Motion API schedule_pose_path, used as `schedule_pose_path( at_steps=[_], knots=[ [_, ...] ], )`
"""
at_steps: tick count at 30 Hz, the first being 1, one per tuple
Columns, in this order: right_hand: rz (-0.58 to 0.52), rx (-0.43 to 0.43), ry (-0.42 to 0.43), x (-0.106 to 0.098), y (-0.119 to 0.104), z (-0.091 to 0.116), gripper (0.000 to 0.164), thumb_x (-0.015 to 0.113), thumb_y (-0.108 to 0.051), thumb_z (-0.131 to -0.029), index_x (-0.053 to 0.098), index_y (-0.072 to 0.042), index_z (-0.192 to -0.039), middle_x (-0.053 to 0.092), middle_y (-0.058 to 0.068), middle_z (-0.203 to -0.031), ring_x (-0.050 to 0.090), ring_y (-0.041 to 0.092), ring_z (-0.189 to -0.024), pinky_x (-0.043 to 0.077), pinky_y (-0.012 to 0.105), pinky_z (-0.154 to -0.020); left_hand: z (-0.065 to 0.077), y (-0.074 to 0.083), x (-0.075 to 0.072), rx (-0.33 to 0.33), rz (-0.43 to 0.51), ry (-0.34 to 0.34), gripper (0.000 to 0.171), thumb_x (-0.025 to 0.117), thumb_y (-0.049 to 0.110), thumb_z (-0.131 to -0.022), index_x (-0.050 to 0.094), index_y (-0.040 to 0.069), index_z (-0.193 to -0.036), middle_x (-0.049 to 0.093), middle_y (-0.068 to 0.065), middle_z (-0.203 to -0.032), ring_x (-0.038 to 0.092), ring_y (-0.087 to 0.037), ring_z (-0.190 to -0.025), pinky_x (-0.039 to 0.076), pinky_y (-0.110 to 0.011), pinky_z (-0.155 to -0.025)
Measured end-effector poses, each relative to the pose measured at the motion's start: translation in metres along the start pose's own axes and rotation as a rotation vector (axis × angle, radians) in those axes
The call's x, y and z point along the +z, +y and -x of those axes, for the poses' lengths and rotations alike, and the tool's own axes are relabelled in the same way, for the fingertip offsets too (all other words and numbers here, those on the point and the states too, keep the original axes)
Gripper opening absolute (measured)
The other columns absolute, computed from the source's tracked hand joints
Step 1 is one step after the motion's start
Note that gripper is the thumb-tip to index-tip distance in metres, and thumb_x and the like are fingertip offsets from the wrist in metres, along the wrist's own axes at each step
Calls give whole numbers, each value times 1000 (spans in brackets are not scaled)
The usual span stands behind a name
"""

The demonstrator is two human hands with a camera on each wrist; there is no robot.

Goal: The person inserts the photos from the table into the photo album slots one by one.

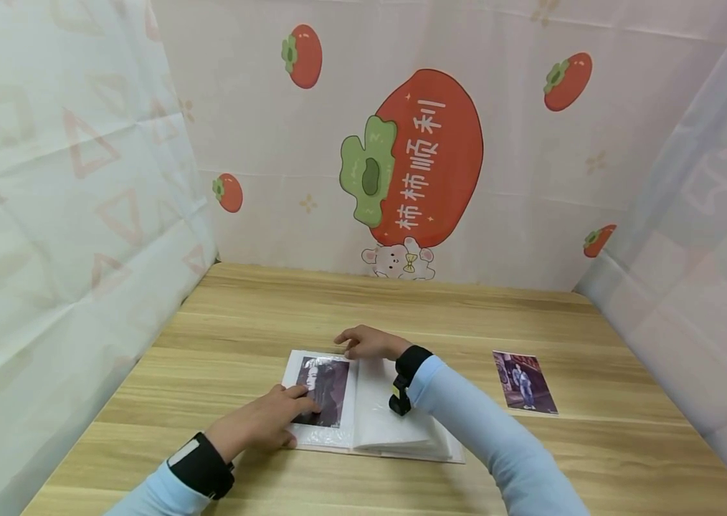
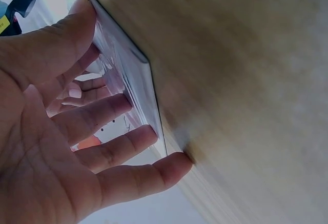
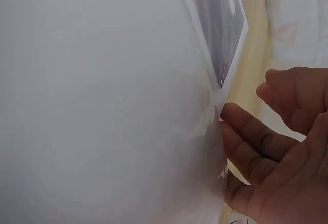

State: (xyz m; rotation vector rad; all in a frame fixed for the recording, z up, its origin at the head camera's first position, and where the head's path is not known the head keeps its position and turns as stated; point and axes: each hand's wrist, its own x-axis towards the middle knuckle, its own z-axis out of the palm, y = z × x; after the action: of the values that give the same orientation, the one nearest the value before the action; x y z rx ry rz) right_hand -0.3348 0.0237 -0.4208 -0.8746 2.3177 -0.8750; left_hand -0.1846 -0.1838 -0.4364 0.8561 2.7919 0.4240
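An open photo album (image 1: 384, 416) lies on the wooden table, its right side showing blank white pages. Under a clear sleeve on the left page is a dark photo (image 1: 334, 383). My left hand (image 1: 265, 423) rests on that page at its lower left, fingers spread; in the left wrist view the thumb (image 2: 84, 21) is at the album's edge. At the top edge near the spine is my right hand (image 1: 373, 342). Its lower fingers (image 3: 243, 149) touch the page edge in the right wrist view, while the thumb and index finger stand apart from it.
A loose photo (image 1: 525, 382) of a standing person lies on the table (image 1: 241, 315) right of the album. Patterned cloth (image 1: 260, 129) hangs behind the table and along both sides. Each wrist wears a black band (image 1: 198, 464).
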Motion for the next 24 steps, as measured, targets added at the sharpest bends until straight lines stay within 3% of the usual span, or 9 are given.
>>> schedule_pose_path(
  at_steps=[9,17,24],
  knots=[
    [197,-43,61,-11,4,38,44,56,-10,-92,47,-4,-134,46,17,-134,41,33,-123,37,45,-95,-2,1,-1,-2,14,-7,47,75,10,-72,61,12,-117,45,-20,-131,44,-45,-110,36,-56,-90],
    [250,-69,95,-20,21,79,52,61,-17,-90,43,-5,-138,43,14,-137,35,31,-128,30,47,-100,-3,0,-5,24,13,5,48,74,12,-69,61,13,-115,48,-18,-127,47,-35,-102,41,-48,-83],
    [285,-85,129,-20,39,106,56,65,-18,-87,43,-4,-137,43,18,-136,37,34,-125,31,48,-99,-4,-2,-5,29,19,19,49,79,18,-64,61,14,-110,50,-12,-120,45,-28,-92,43,-44,-76]
  ],
)
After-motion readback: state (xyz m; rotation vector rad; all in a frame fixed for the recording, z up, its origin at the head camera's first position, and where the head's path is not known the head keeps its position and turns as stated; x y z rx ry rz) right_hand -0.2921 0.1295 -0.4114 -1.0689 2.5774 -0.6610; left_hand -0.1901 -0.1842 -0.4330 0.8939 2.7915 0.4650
